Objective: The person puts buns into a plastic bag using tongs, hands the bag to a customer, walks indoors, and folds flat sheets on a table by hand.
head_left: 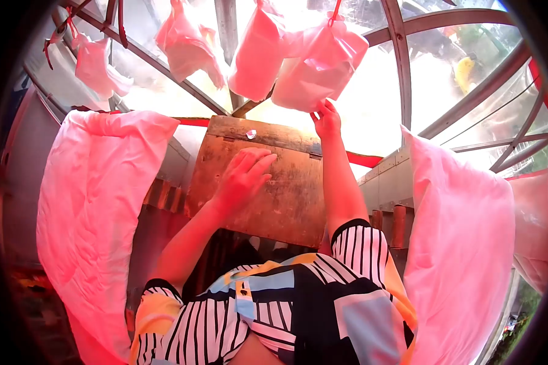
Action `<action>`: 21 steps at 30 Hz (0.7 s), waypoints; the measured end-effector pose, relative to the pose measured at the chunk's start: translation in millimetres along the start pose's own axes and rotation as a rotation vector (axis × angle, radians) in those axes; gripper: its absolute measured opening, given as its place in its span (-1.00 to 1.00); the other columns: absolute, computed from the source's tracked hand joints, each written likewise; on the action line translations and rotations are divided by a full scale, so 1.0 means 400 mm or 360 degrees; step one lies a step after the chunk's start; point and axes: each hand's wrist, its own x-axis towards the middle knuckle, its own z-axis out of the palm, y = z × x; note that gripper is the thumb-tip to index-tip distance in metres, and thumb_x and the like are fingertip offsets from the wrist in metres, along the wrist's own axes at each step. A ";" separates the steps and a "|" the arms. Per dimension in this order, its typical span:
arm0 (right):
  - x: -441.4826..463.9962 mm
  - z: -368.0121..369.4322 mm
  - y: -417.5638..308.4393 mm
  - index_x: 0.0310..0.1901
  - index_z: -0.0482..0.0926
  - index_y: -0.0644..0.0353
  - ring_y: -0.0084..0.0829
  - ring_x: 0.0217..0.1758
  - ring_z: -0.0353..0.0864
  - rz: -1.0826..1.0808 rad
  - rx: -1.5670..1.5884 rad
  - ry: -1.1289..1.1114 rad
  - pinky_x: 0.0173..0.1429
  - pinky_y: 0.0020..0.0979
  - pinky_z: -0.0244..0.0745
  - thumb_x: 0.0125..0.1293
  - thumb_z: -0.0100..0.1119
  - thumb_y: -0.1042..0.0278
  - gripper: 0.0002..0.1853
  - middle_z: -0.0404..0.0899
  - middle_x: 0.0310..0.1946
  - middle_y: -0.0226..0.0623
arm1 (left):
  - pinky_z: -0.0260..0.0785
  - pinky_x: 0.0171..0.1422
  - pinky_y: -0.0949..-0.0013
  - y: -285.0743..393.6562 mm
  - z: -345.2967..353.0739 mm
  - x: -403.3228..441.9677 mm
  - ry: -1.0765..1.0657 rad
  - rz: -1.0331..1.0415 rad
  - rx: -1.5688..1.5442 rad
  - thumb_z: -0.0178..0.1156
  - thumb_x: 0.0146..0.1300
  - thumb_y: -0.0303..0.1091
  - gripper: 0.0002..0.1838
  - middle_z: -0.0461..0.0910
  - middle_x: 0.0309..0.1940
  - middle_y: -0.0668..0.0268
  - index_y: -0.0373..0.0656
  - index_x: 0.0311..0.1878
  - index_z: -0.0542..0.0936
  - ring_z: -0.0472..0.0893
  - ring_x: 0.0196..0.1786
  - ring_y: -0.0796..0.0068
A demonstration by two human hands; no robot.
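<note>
My right hand (327,118) is raised at the lower edge of a hanging pink-white plastic bag (323,67), thumb and fingers closed together on its bottom rim. Over the wooden board (256,188) hovers or rests my left hand (243,176), its fingers slightly spread and nothing seen in them; whether it touches the wood cannot be told. A small whitish scrap (251,134) lies near the board's far edge, beyond my left fingertips.
More plastic bags (257,52) hang from a metal frame (397,36) with clear panels. Padded pink cloths hang at the left (97,207) and right (460,237). Rusty brown pieces (399,225) stand beside the board.
</note>
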 end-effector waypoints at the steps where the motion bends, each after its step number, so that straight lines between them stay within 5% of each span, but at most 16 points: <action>1: -0.003 -0.019 0.004 0.09 0.40 0.25 -0.33 0.11 0.45 -0.0040 -0.0062 -0.0101 0.15 -0.19 0.38 0.30 0.08 0.41 -0.67 0.49 -0.02 -0.25 | 0.31 0.14 0.21 -0.022 0.032 0.047 -0.0023 0.0056 -0.0032 0.27 -0.02 -0.52 -0.53 0.45 -0.03 0.20 -0.21 0.04 0.47 0.43 0.04 0.13; 5: -0.214 0.003 -0.060 -0.08 0.46 0.22 -0.38 -0.01 0.52 0.0017 0.0220 -0.0339 0.06 -0.22 0.46 0.34 0.07 0.34 -0.81 0.55 -0.15 -0.28 | 0.33 0.07 0.18 -0.058 0.164 0.241 0.0117 0.0265 -0.0051 0.26 0.00 -0.49 -0.61 0.45 -0.13 0.22 -0.22 -0.04 0.48 0.44 -0.05 0.16; 9: -0.332 0.024 -0.150 -0.04 0.45 0.26 -0.38 -0.01 0.53 0.0125 0.0355 -0.0360 0.05 -0.22 0.49 0.38 0.01 0.26 -0.74 0.53 -0.10 -0.24 | 0.34 -0.09 0.22 -0.091 0.275 0.312 0.0101 0.0494 -0.0053 0.25 -0.11 -0.42 -0.79 0.43 -0.34 0.24 -0.17 -0.40 0.43 0.45 -0.20 0.23; 13: -0.386 0.053 -0.188 0.00 0.43 0.30 -0.37 -0.07 0.56 0.0122 0.0457 -0.0382 0.01 -0.25 0.52 0.41 -0.04 0.21 -0.68 0.53 -0.06 -0.23 | 0.37 -0.15 0.24 -0.088 0.269 0.320 0.0077 0.0412 -0.0335 0.20 0.05 -0.53 -0.88 0.46 -0.37 0.19 -0.25 -0.35 0.47 0.49 -0.26 0.17; 19: -0.370 0.047 -0.160 -0.08 0.50 0.27 -0.47 -0.12 0.56 -0.0170 -0.0183 -0.0142 -0.03 -0.41 0.51 0.35 0.06 0.33 -0.79 0.57 -0.16 -0.24 | 0.39 -0.24 0.30 -0.089 0.182 0.321 0.0097 0.0009 -0.0823 0.14 0.17 -0.54 -0.94 0.51 -0.41 0.19 -0.26 -0.37 0.45 0.52 -0.36 0.26; 21: -0.366 0.052 -0.165 -0.11 0.52 0.26 -0.51 -0.17 0.55 -0.0558 -0.0755 0.0213 -0.08 -0.49 0.47 0.31 0.11 0.37 -0.81 0.57 -0.20 -0.27 | 0.38 -0.25 0.34 -0.110 0.160 0.317 0.0254 -0.0051 -0.0854 0.13 0.20 -0.53 -0.93 0.51 -0.41 0.20 -0.27 -0.35 0.44 0.51 -0.37 0.31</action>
